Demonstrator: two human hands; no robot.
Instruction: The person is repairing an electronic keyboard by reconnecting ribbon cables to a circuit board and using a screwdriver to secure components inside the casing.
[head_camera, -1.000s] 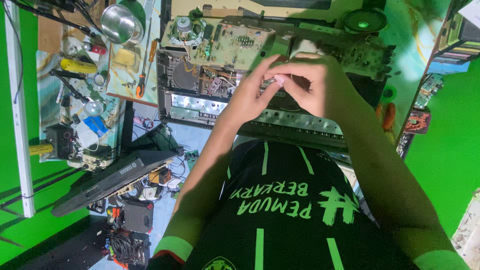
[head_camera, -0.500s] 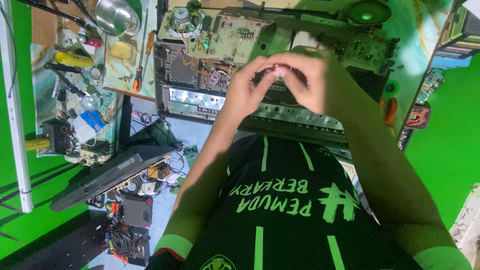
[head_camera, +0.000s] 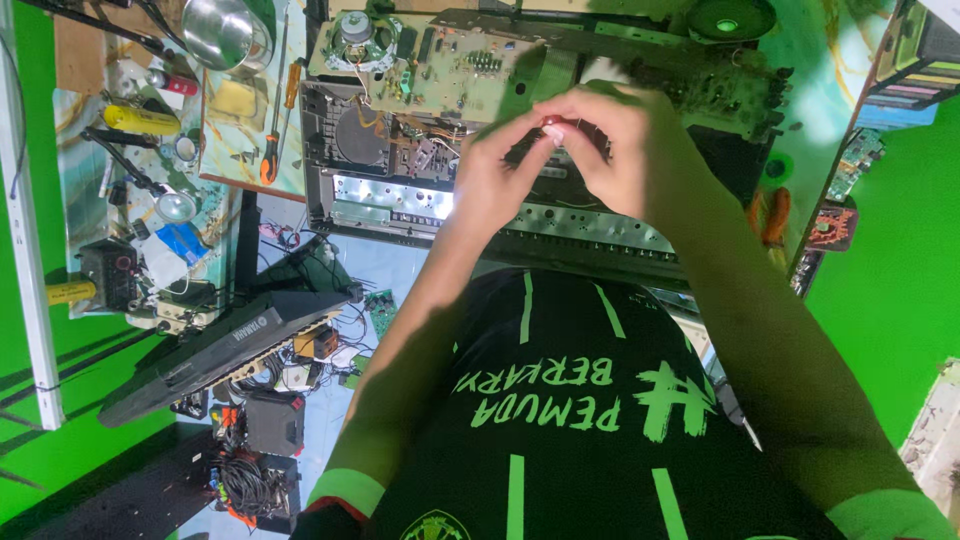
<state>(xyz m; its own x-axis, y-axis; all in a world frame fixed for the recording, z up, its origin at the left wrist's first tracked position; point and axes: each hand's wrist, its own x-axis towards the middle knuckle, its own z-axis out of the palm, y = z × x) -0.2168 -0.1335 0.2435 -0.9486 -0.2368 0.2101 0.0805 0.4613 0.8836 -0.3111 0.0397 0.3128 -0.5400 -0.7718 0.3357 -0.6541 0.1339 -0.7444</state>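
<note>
The left hand (head_camera: 500, 165) and the right hand (head_camera: 625, 150) meet above an opened device (head_camera: 400, 190). The fingertips of both hands come together at one spot, and between them sits a small part (head_camera: 552, 128), pale with a bit of red. It is too small to say what it is. The fingers of both hands are narrow, pinched on this part from two sides; the left thumb and forefinger press from the left, the right fingers curl over it from above and from the right.

Just beyond the fingertips lies a green circuit board (head_camera: 450, 65), and a round speaker (head_camera: 352, 28) sits at its left end. Under the hands is the dark inside of the device, with a shiny metal strip (head_camera: 390, 195) near the left wrist. Well to the left of the fingers lie an orange screwdriver (head_camera: 275, 130) and a metal bowl (head_camera: 215, 30). Below the left forearm, near the elbow, a black keyboard (head_camera: 220, 345) rests tilted.
</note>
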